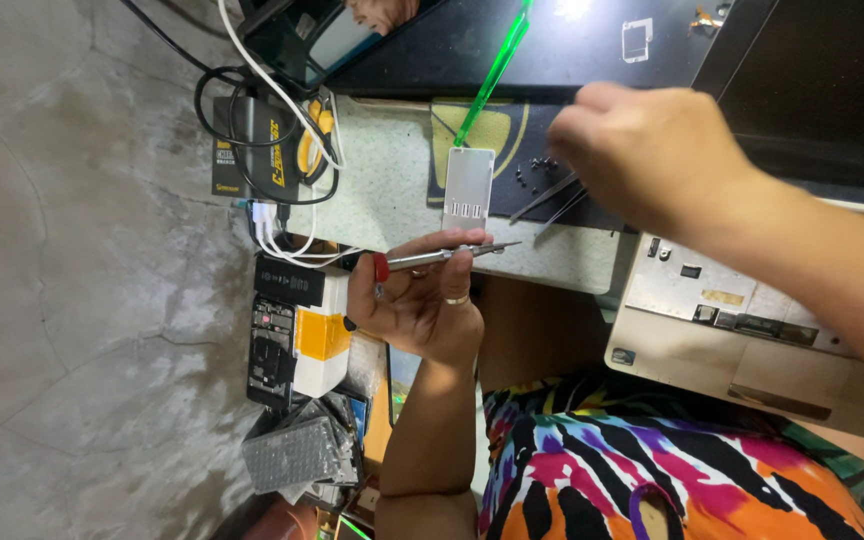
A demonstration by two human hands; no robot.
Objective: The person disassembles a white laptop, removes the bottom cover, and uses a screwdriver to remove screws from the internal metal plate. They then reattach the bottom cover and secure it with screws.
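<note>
There is one view only, from a camera worn on the person's head, looking down past a bright tie-dye shirt (652,480) onto the bench (392,190). The picture comes turned on its side: the bench edge runs up and down the frame, with the concrete floor (72,280) filling the left third. The camera sits close, so both forearms loom large and the upper one crosses the right edge.
</note>
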